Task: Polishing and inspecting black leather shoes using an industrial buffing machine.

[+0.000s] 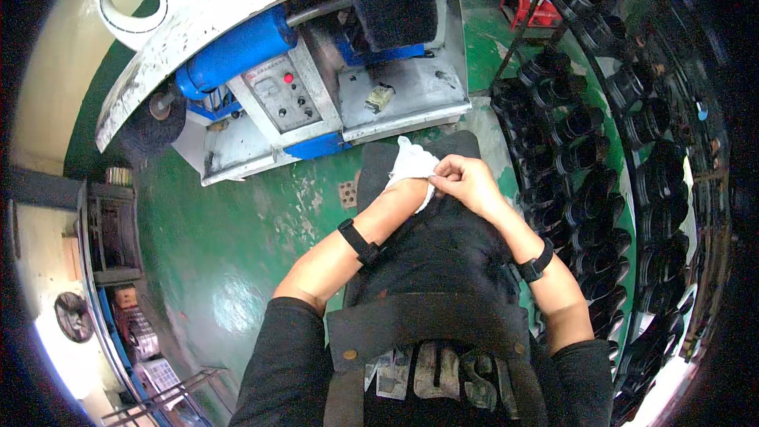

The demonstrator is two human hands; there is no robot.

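My left hand is inside a white glove, which covers it to about the wrist. The glove bunches over the fingers, so their pose is hidden. At the cuff, beside the left wrist, my bare right hand pinches the glove's edge between thumb and fingertips. Both hands are held over my lap, in front of a dark apron. Each wrist has a black band, the left one and the right one.
Ahead stands a machine with a blue motor, a control panel and a dark roller. A small yellowish packet lies on its tray. Racks of black shoes line the right. A red fire extinguisher stands at the far right.
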